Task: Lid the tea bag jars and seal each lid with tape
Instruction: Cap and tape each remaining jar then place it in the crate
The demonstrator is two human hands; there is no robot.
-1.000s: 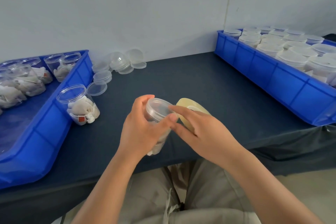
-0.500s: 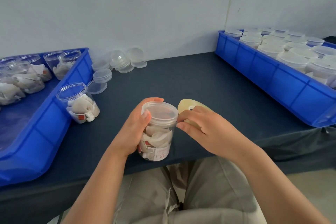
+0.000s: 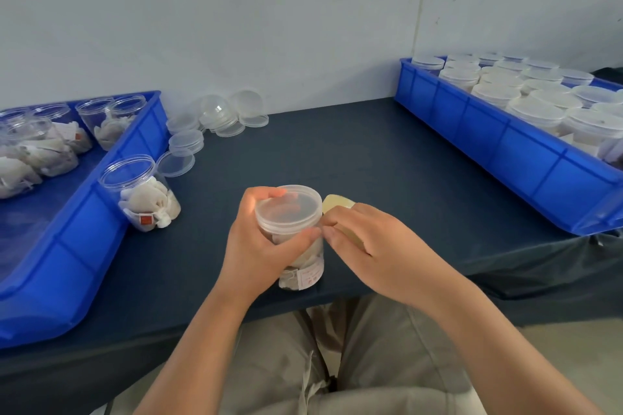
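Dark table (image 3: 337,152): left hand (image 3: 259,246) wraps its grip round a lidded clear plastic jar (image 3: 288,209); right hand (image 3: 377,246) clasps a yellowish tape roll (image 3: 337,204).

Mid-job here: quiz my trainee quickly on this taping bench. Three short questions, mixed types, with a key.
1. True or false: the clear plastic jar of tea bags gripped by the left hand already has its lid on.
2. Which holds the lidded jars? A: left blue plastic bin. B: right blue plastic bin.
3. Fill in: the right hand holds a yellowish roll of ____.
Key: 1 true; 2 B; 3 tape.
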